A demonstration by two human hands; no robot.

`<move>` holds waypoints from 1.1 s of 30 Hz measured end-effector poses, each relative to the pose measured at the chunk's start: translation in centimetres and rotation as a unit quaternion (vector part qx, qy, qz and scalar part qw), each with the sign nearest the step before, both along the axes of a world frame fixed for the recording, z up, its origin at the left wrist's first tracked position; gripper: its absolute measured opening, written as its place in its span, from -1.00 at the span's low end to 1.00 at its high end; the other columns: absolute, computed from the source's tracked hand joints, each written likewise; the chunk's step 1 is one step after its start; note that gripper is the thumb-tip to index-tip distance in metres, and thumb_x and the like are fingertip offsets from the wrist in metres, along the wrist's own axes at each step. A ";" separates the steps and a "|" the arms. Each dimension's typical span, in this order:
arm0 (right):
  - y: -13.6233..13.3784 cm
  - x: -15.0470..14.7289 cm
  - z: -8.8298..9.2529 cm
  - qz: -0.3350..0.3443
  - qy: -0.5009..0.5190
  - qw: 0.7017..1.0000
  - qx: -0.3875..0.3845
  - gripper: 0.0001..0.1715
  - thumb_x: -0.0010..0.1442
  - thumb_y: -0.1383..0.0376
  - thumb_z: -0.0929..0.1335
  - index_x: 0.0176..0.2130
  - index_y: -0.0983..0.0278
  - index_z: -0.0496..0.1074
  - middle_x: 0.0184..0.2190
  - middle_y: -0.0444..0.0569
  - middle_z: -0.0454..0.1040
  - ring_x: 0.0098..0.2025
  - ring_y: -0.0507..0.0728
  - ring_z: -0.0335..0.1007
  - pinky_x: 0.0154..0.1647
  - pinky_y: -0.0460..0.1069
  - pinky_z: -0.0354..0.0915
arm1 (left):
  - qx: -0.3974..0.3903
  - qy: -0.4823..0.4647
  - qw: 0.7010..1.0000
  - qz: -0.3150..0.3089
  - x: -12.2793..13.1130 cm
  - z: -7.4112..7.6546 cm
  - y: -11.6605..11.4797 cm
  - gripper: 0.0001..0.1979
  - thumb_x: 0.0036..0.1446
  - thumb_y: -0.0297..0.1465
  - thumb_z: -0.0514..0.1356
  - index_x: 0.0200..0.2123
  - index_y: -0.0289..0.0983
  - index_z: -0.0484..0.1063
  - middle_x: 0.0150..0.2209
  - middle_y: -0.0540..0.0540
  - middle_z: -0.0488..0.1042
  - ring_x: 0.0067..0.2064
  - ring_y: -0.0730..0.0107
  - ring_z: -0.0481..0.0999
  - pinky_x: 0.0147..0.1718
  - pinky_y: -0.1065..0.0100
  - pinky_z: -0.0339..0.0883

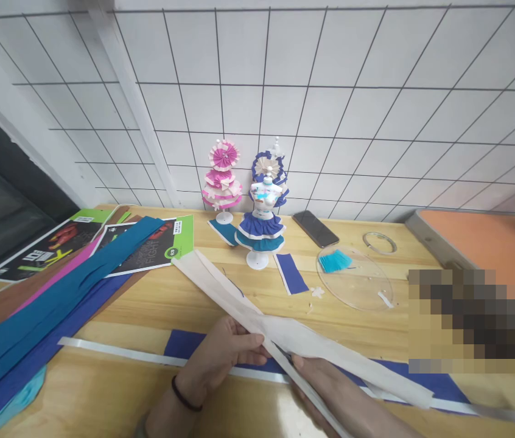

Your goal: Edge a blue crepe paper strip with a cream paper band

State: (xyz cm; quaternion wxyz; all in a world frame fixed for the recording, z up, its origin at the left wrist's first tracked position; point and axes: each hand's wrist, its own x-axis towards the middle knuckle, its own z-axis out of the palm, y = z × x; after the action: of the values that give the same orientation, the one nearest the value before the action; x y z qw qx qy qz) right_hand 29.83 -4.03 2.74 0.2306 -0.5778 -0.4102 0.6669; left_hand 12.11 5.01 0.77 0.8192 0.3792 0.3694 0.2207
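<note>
A long strip of white crepe paper (pixel 312 340) stretches diagonally across the front of the table. My left hand (pixel 227 353), with a dark band at the wrist, pinches it near the middle between thumb and fingers. Just right of that pinch, my right hand (pixel 324 383) is closed around scissors (pixel 282 351); only a bit of their dark blades shows, set against the paper. A narrow white band (pixel 315 395) parts from the wider strip there and runs down past my right hand. Beneath both hands lies a dark blue paper strip (pixel 189 344) with a white strip (pixel 120 350) along it.
Small dress forms in pink (pixel 223 182) and blue paper ruffles (pixel 262 225) stand by the tiled wall. Teal crepe paper (pixel 56 298) and printed packets (pixel 148 243) lie left. Rightward are a phone (pixel 316 229), a clear disc (pixel 362 286), a ring (pixel 379 243) and an orange surface (pixel 481 243).
</note>
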 end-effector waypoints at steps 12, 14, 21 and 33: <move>0.4 -0.5 -0.1 0.004 0.003 1.000 -0.006 -0.32 0.18 -0.13 0.01 -0.53 0.31 0.28 -0.77 -0.24 0.13 -0.76 -0.08 -0.03 -0.71 -0.15 -0.07 | 0.007 0.006 0.999 -0.036 0.4 0.3 -0.6 -0.69 -0.18 -0.33 0.33 -0.35 -0.43 0.52 -0.41 -0.22 0.54 -0.40 0.35 0.49 -0.39 0.38 0.36; 0.5 -0.5 0.3 0.013 -0.001 1.000 -0.007 -0.31 0.17 -0.14 0.02 -0.52 0.31 0.29 -0.75 -0.22 0.16 -0.74 -0.07 0.01 -0.67 -0.14 -0.02 | 0.003 0.014 0.999 -0.040 0.4 0.5 -0.6 -0.68 -0.19 -0.32 0.33 -0.36 -0.43 0.52 -0.40 -0.23 0.54 -0.40 0.33 0.50 -0.40 0.38 0.36; 0.5 -0.8 -1.1 -0.005 -0.017 1.000 0.009 -0.28 0.17 -0.16 0.00 -0.61 0.30 0.24 -0.80 -0.23 0.11 -0.75 -0.06 -0.02 -0.66 -0.12 -0.03 | 0.012 0.008 0.999 -0.051 0.3 0.5 -0.6 -0.71 -0.18 -0.33 0.32 -0.36 -0.41 0.52 -0.40 -0.21 0.54 -0.39 0.35 0.50 -0.39 0.41 0.36; 0.3 -0.5 -1.2 0.006 -0.041 0.999 0.018 -0.26 0.16 -0.17 0.00 -0.59 0.30 0.28 -0.78 -0.22 0.11 -0.73 -0.05 0.00 -0.67 -0.12 -0.04 | 0.011 0.014 0.998 -0.056 0.4 0.4 -0.7 -0.71 -0.18 -0.33 0.33 -0.37 -0.41 0.52 -0.40 -0.21 0.54 -0.40 0.37 0.50 -0.40 0.42 0.36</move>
State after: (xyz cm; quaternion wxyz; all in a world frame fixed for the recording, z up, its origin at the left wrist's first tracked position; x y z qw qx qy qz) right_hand 29.29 -3.72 1.56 0.2200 -0.5980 -0.4342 0.6368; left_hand 12.49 4.27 1.14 0.8207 0.4113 0.3566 0.1737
